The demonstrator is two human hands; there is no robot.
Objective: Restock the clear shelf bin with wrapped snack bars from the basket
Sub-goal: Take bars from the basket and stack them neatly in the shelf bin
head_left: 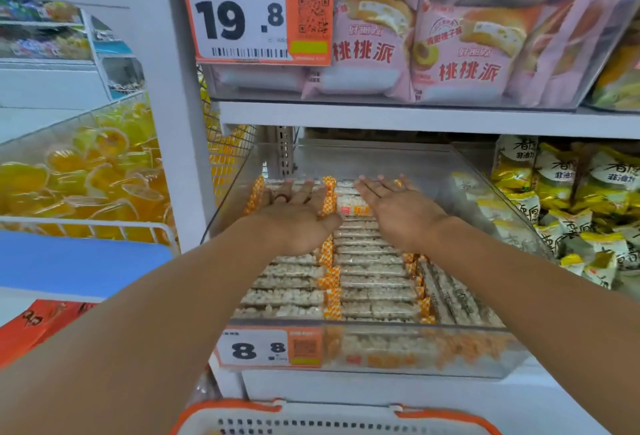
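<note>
A: Bars (374,272) fill the clear bin (381,351) on the lower shelf, in rows to its front wall. Your hazard?

B: Your left hand (294,220) and right hand (398,213) press flat, fingers spread, pinching nothing. Push unevenly and rows may buckle, or bars slide over the bin's rim.

A: And the basket (332,417)?

B: Below you; its contents cannot be told.

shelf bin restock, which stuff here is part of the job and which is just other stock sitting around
Part of the job:
clear shelf bin
snack bars lined up inside it
basket below
left hand and right hand, flat on the bars

Just nearby:
pink cake packs above
yellow packs at right
jelly cups at left
</note>
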